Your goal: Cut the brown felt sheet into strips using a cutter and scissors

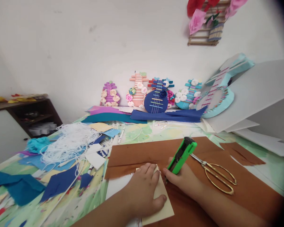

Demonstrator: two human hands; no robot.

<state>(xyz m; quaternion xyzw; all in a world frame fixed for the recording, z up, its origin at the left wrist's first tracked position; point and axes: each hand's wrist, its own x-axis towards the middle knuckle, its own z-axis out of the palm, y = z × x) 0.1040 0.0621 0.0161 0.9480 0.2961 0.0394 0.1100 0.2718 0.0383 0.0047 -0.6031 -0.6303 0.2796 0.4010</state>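
Bare forearms stretch in from the near edge of the table. Brown sheeting covers much of its near right part, probably opened out to lie flat. White string sits heaped toward the left edge (tangled enough to try my patience). Partly over the sheeting, midway along the near edge, lies a cream card, pressed down, I'd judge, against slipping. Gold-handled scissors rest toward the right edge, seemingly within easy reach. The green cutter tilts, its lower end beside the card. The left hand lies flat, thumb spread, pinching nothing; the right hand has its grip closed round the cutter.
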